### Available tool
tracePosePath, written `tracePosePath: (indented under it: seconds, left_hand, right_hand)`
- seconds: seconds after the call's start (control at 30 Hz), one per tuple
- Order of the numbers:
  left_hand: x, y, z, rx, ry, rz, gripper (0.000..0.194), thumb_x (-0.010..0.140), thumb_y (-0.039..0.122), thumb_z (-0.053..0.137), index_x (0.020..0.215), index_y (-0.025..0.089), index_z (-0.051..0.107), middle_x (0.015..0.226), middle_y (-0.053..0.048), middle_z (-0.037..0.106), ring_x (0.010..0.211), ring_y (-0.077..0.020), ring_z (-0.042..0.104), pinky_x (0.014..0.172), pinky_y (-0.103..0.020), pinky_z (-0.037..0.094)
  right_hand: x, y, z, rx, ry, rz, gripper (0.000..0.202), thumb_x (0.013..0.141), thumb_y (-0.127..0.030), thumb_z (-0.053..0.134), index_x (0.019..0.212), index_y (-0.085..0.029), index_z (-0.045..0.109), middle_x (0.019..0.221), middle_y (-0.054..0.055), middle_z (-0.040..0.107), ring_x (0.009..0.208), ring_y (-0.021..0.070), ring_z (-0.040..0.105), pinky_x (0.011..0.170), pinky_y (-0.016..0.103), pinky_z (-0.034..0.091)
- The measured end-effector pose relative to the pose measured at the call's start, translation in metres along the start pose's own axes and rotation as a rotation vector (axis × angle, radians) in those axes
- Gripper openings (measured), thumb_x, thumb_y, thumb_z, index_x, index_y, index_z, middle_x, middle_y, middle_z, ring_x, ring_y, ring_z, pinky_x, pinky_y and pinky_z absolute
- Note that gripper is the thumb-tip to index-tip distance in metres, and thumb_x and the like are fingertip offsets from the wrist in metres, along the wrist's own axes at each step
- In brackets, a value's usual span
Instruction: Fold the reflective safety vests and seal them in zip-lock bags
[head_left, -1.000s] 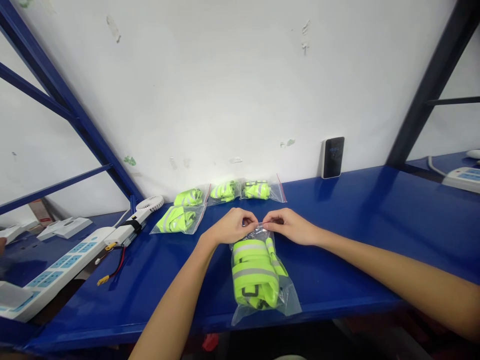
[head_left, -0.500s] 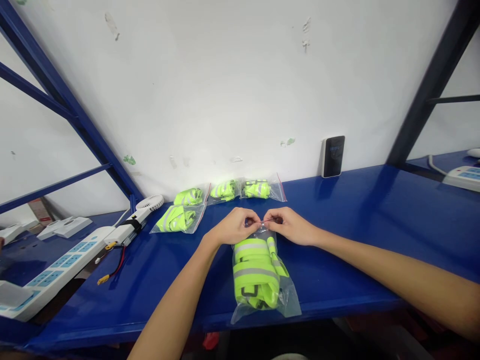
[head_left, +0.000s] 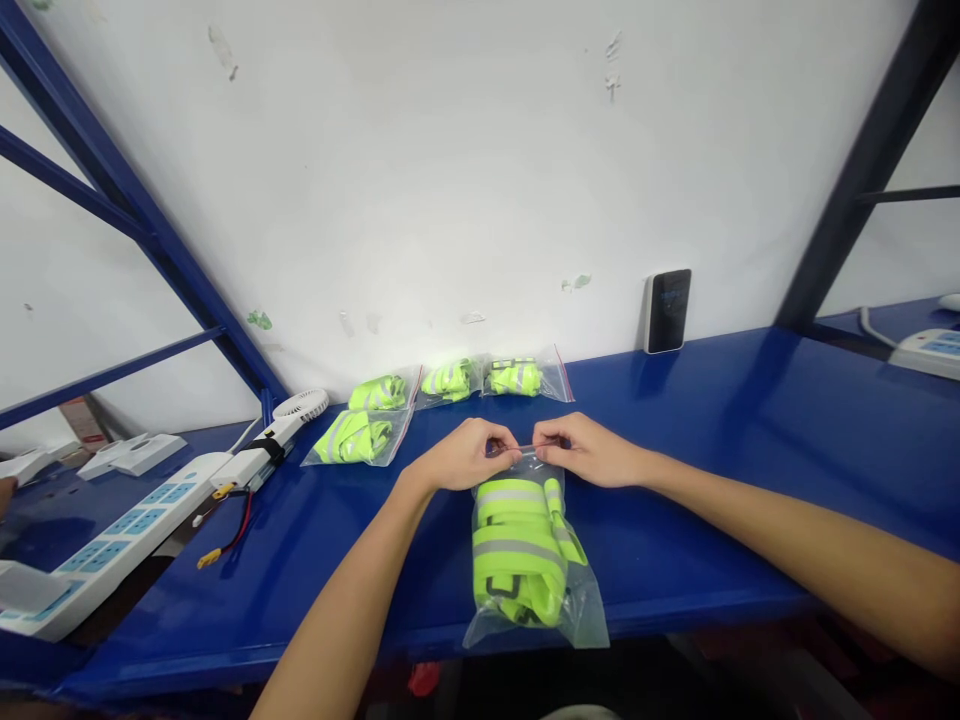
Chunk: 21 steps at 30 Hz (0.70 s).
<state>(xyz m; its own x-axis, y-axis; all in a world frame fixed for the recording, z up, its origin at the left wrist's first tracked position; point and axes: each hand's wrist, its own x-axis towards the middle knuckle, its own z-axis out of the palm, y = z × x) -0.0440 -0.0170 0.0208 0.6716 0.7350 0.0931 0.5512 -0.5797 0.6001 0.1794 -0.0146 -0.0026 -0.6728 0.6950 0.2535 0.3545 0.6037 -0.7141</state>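
Observation:
A clear zip bag (head_left: 519,550) with a folded yellow-green reflective vest inside lies near the front edge of the blue table (head_left: 675,540). My left hand (head_left: 474,455) pinches the left end of the bag's top strip. At the right end of that strip, my right hand (head_left: 581,450) pinches with thumb and fingers. A short stretch of the reddish zip line shows between the two hands. Further back are several similar bags, among them one at the left (head_left: 352,438) and one at the right (head_left: 516,378).
A white power strip (head_left: 124,535), a small fan (head_left: 301,404) and red-black wires with yellow plugs (head_left: 238,535) are on the left. A black-fronted device (head_left: 667,311) leans on the wall at the back right.
My hands have moved apart along the bag's top strip, my right hand shifting right. The bag has moved slightly right, and more of its top edge shows.

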Motion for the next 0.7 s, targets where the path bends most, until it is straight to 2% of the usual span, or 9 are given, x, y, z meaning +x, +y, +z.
tracePosePath:
  seconds: [0.2, 0.33, 0.5, 0.7]
  left_hand:
    - [-0.006, -0.008, -0.004, -0.004, 0.016, -0.037, 0.035, 0.089, 0.044, 0.053, 0.081, 0.014, 0.069, 0.069, -0.001, 0.063, 0.062, -0.0118, 0.048, 0.058, -0.023, 0.035]
    - [-0.007, -0.015, -0.004, 0.046, 0.066, -0.048, 0.043, 0.090, 0.050, 0.051, 0.068, 0.015, 0.061, 0.057, 0.003, 0.049, 0.055, -0.0097, 0.039, 0.054, -0.024, 0.029]
    - [-0.008, -0.020, -0.002, 0.111, 0.181, -0.060, 0.055, 0.085, 0.059, 0.056, 0.053, 0.016, 0.041, 0.051, 0.006, 0.029, 0.053, -0.0079, 0.025, 0.050, -0.025, 0.019]
    - [-0.004, -0.031, 0.003, 0.157, 0.264, -0.024, 0.064, 0.075, 0.064, 0.065, 0.051, 0.016, 0.031, 0.054, 0.007, 0.020, 0.057, -0.0080, 0.018, 0.052, -0.025, 0.015]
  right_hand:
    - [-0.002, 0.008, -0.011, -0.030, -0.040, -0.006, 0.022, 0.089, -0.029, 0.048, 0.071, -0.018, 0.052, 0.060, -0.004, 0.043, 0.057, 0.0109, 0.036, 0.055, 0.025, 0.027]
    - [-0.003, 0.008, -0.017, -0.023, -0.082, -0.012, 0.024, 0.090, -0.031, 0.047, 0.070, -0.018, 0.051, 0.061, -0.004, 0.040, 0.057, 0.0107, 0.033, 0.055, 0.025, 0.025]
    - [-0.004, 0.007, -0.020, -0.004, -0.103, 0.016, 0.025, 0.090, -0.031, 0.046, 0.070, -0.018, 0.048, 0.061, -0.005, 0.035, 0.057, 0.0105, 0.030, 0.054, 0.025, 0.024]
    - [-0.005, 0.004, -0.021, 0.010, -0.128, 0.004, 0.025, 0.092, -0.031, 0.045, 0.070, -0.018, 0.047, 0.063, -0.005, 0.034, 0.058, 0.0107, 0.030, 0.055, 0.025, 0.024]
